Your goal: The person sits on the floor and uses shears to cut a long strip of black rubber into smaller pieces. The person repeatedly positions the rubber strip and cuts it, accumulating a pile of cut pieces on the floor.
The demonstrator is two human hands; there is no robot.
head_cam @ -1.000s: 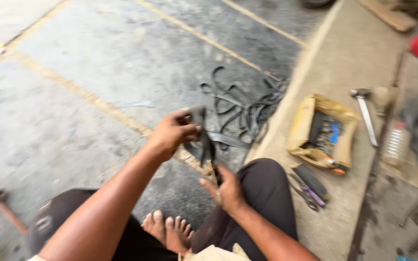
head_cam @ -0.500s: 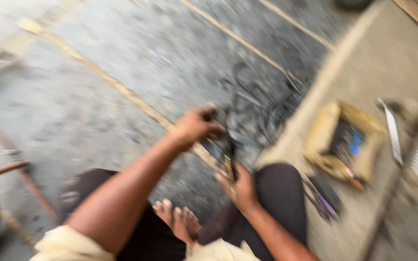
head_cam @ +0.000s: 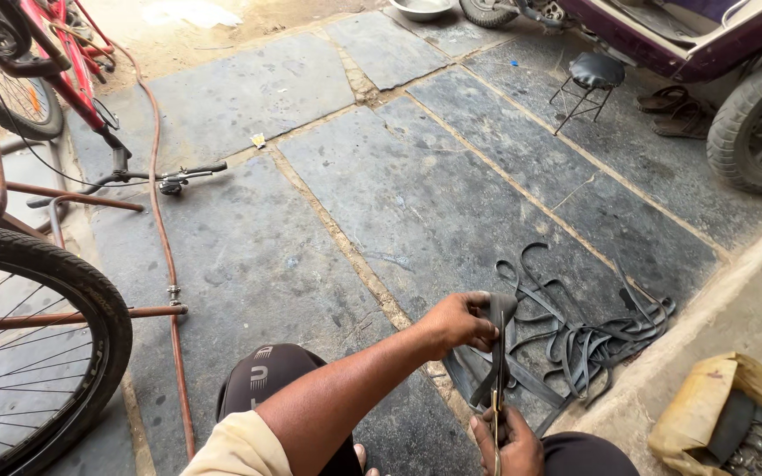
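left hand (head_cam: 462, 323) pinches the top end of a black rubber strip (head_cam: 496, 353), fingers curled tight over it, thumb side pressed against the rubber. strip looks like a cut piece of inner tube, flat, matte black, dusty, hanging down taut from the left hand toward the right hand (head_cam: 509, 441). right hand is low at the frame edge, closed around a thin yellowish metal tool (head_cam: 494, 421), likely scissors, blades running up along the strip; cannot tell whether the blades are apart or together. strip sits in the air above the stone floor (head_cam: 328, 203), between the person's knees, just in front of the pile of rubber scraps (head_cam: 588, 330). scraps are thin black curled bands, tangled, lying on the grey slab beside the raised concrete ledge (head_cam: 751, 308). on the ledge a torn yellowish box (head_cam: 707, 405) with dark tools inside. left side: bicycle wheel (head_cam: 37, 344) with black tyre and spokes, rusty frame tube, reddish hose (head_cam: 165, 256) running along the floor. far top: small black stool (head_cam: 593, 75), pair of sandals (head_cam: 672, 110), a vehicle tyre (head_cam: 760, 123), metal bowl (head_cam: 423, 8). person's dark knee (head_cam: 271, 379) and pale sleeve (head_cam: 240, 445) at the bottom.
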